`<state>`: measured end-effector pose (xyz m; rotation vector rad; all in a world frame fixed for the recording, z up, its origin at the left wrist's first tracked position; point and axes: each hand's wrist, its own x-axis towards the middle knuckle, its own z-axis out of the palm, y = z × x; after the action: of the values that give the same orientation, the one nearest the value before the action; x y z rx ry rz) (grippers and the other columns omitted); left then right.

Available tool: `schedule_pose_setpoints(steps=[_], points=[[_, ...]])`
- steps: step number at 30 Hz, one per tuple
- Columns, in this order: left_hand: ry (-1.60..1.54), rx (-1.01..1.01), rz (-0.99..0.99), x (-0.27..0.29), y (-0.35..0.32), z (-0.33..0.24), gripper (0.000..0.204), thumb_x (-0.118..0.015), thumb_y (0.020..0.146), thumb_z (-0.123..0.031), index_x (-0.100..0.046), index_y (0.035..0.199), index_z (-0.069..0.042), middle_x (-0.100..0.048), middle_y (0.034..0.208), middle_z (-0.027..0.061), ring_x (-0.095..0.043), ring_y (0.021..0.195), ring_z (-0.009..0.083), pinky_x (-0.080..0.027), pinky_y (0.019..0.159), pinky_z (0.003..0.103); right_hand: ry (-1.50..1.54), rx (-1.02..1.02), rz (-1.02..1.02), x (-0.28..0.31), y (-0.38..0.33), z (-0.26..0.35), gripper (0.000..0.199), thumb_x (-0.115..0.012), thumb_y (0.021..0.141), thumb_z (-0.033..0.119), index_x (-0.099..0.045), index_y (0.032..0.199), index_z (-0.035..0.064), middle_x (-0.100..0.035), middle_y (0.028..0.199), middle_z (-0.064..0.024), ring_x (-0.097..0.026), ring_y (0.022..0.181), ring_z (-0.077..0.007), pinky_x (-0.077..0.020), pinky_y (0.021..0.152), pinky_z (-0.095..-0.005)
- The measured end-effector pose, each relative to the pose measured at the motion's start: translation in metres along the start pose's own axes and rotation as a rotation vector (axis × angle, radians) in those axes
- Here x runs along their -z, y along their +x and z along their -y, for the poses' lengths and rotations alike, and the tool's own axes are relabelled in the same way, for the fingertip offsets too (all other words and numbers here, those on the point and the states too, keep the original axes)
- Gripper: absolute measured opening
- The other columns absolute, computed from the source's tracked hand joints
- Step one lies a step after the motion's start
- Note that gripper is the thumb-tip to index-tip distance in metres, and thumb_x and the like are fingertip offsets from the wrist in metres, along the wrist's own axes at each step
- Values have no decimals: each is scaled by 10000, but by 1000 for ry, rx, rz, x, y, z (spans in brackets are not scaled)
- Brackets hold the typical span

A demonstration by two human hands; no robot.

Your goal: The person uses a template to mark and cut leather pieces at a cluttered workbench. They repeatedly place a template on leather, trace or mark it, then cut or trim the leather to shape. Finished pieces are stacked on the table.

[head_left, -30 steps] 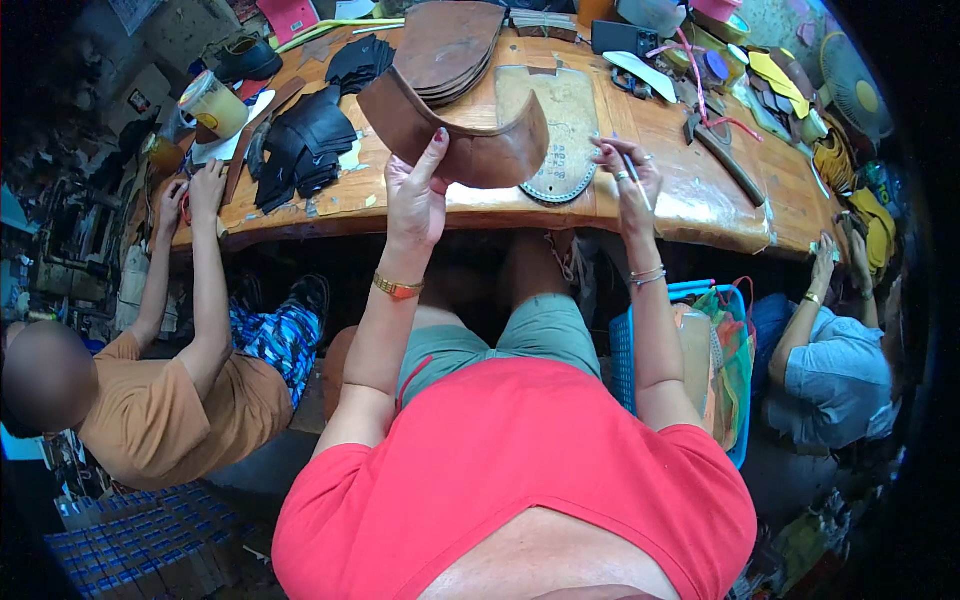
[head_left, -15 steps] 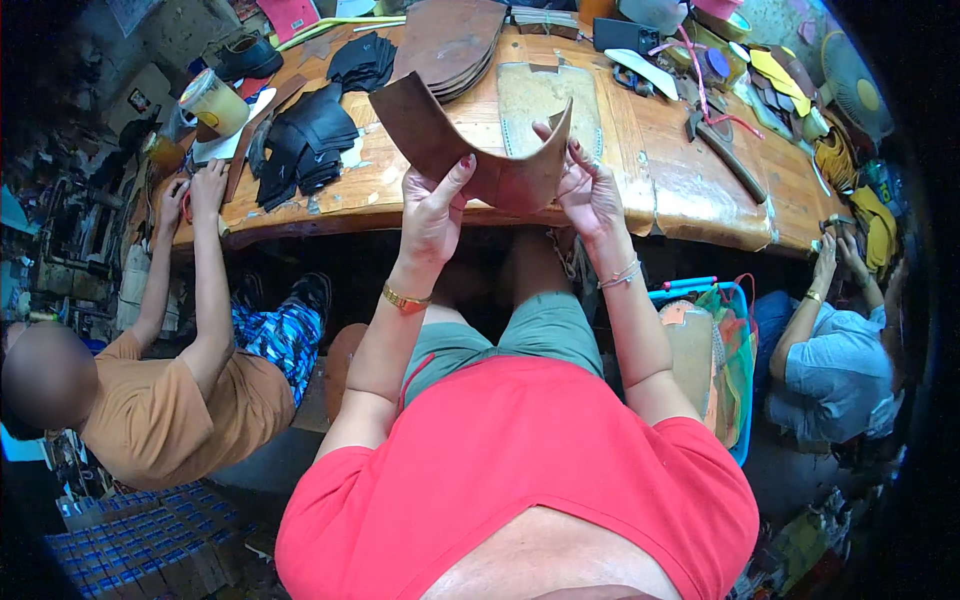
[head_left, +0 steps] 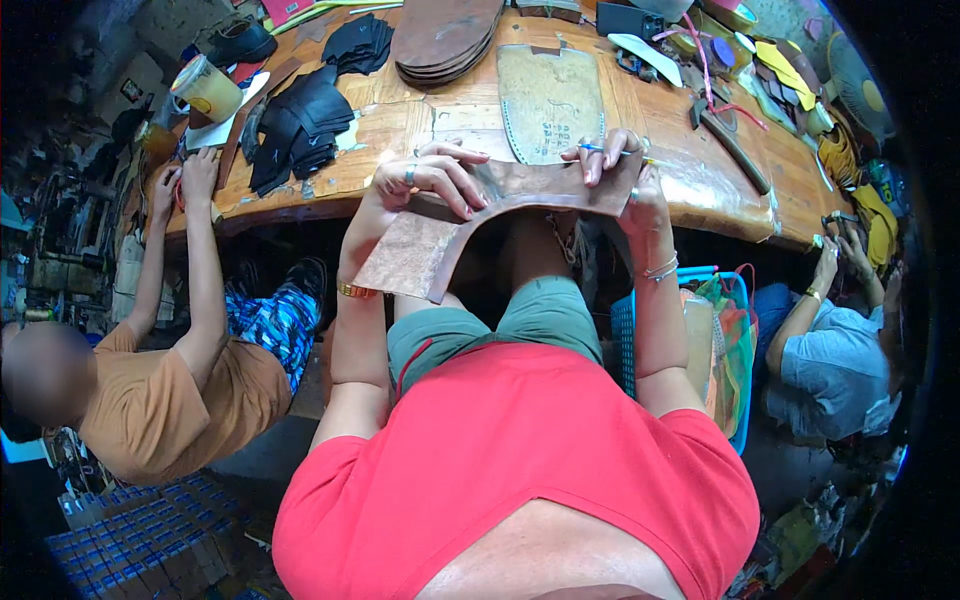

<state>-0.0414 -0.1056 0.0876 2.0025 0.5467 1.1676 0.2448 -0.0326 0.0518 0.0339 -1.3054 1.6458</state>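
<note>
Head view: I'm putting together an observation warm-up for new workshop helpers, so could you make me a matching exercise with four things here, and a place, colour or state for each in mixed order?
Column one
1. Curved leather piece
2. Hammer
3. Black leather pieces
4. Basket

Column two
A. Lying on the right part of the table
B. Bright blue
C. Held in the left hand and the right hand
D. Piled on the left part of the table

Right pairs: 1-C, 2-A, 3-D, 4-B
</note>
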Motion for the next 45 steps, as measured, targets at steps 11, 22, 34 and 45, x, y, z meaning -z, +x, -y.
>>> schedule_pose_setpoints(steps=[11,22,34,45], points=[[-54,135,-20,-3,-4,-8,228,-763,677,-142,-686,865,-38,-692,955,96,-564,1096,255,-403,976,382,-129,7,7,0,-6,7,254,-773,713,112,-568,840,36,-645,792,-113,-644,802,-234,-476,894,-379],[-594,215,-651,-3,22,44,347,-569,951,-273,-547,1141,17,-642,1081,173,-650,964,277,-521,877,415,73,-135,-556,26,36,-25,289,-692,734,-50,-628,1006,26,-695,970,-115,-653,937,-180,-484,862,-295],[-912,395,-684,11,36,116,218,-586,929,-181,-619,1068,-17,-681,896,82,-670,770,172,-558,716,297,162,-136,-624,58,58,-69,258,-680,772,-42,-627,1018,19,-698,970,-101,-662,946,-177,-492,889,-281],[-824,540,-572,6,20,122,228,-658,836,-155,-645,1023,-26,-677,964,54,-650,860,154,-530,821,313,-10,-251,-546,52,52,-78,236,-721,728,-93,-601,903,11,-685,948,-154,-689,877,-225,-559,776,-279]])
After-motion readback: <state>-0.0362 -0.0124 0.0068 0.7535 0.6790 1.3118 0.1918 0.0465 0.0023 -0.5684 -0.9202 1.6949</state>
